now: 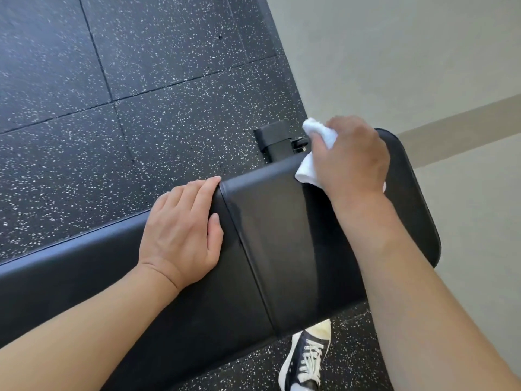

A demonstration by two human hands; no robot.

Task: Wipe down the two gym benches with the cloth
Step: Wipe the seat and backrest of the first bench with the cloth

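A black padded gym bench [270,235] runs from the lower left to the right of the view, split by a seam into a long pad and a shorter end pad. My right hand [351,156] grips a white cloth [308,167] and presses it on the far edge of the end pad. A damp streak shows on the pad beside the cloth. My left hand [183,230] lies flat on the long pad just left of the seam, fingers together over its far edge. Only this one bench is in view.
Dark speckled rubber floor tiles [127,94] fill the left and top. A pale wall [423,52] with a beige band rises on the right, close to the bench's end. The bench's black metal foot [277,142] stands behind the pad. My black-and-white sneaker [306,359] is below the bench.
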